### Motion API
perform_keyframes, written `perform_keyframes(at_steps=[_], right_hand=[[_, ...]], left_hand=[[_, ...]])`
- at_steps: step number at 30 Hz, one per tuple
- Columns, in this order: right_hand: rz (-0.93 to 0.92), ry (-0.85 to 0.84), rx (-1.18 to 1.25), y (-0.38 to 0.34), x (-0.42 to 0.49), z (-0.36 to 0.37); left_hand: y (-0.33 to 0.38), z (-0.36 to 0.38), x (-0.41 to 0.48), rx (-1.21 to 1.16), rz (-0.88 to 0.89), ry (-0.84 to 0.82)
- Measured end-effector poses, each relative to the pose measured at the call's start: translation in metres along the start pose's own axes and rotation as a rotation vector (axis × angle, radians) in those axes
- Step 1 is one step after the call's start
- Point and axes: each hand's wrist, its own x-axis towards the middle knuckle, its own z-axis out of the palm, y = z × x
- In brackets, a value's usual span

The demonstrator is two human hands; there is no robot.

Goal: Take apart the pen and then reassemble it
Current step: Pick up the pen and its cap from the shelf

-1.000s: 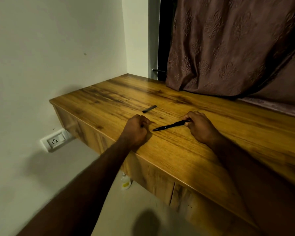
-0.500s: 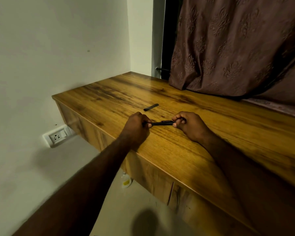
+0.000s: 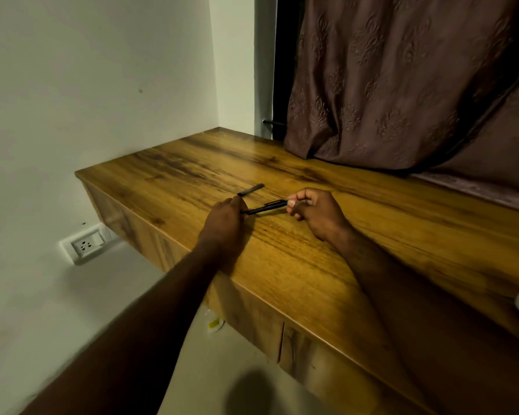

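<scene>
Left hand (image 3: 222,218) and right hand (image 3: 318,214) hide both pen (image 3: 264,207) ends.

Two hands in view: left hand (image 3: 225,218) and right hand (image 3: 318,214), both bare. Behind each hand is a bare forearm: left forearm (image 3: 162,310), right forearm (image 3: 402,295). One short fingernail (image 3: 291,202) shows at the right hand's front.

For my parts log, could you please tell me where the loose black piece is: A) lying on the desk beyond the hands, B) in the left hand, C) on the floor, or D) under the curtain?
A: the black piece lies on the desk, just beyond the left hand, while that hand and the right hand hold the pen.
</scene>
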Motion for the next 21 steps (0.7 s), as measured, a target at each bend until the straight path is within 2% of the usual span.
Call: perform_keyframes(at_steps=[8,12,14,18,21], right_hand=[[0.067,0.085,0.166,0.003,-0.001,-0.008],[0.126,0.185,0.297,0.005,0.002,-0.021],[0.099,0.189,0.178,0.009,0.005,-0.023],[-0.076,0.206,-0.315,0.013,0.005,-0.022],[-0.146,0.206,-0.533,0.014,0.003,-0.031]], left_hand=[[0.007,0.001,0.01,-0.009,0.003,-0.016],[0.006,-0.003,0.01,-0.001,-0.069,0.019],[0.004,-0.003,0.011,0.014,-0.055,0.0],[0.001,-0.002,0.009,0.006,-0.006,-0.01],[0.0,-0.001,0.008,-0.002,0.021,0.003]])
